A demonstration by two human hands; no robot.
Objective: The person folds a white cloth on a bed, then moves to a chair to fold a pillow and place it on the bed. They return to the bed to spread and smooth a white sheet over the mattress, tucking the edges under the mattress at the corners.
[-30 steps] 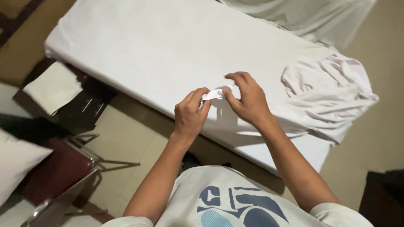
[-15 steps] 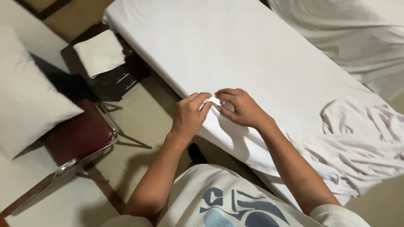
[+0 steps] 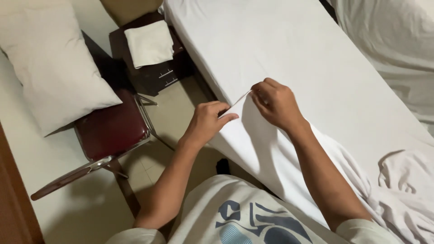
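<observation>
A white sheet (image 3: 253, 140) hangs over the near edge of a mattress (image 3: 289, 54) covered in white. My left hand (image 3: 207, 122) pinches the sheet's edge by the mattress side. My right hand (image 3: 275, 103) grips the same edge a little farther onto the bed, and the cloth is stretched taut between the two hands. More of the sheet lies bunched up (image 3: 407, 190) at the lower right of the bed.
A dark red chair (image 3: 110, 129) stands to the left with a white pillow (image 3: 52, 63) on it. A dark bedside stand (image 3: 153, 72) holds a folded white cloth (image 3: 149, 43). A second bed with rumpled white bedding (image 3: 389, 40) is at the upper right. Tiled floor lies between chair and bed.
My view has swung left along the bed, so the chair and pillow have come into sight. My hands have drawn apart, pulling the sheet's edge taut between them.
</observation>
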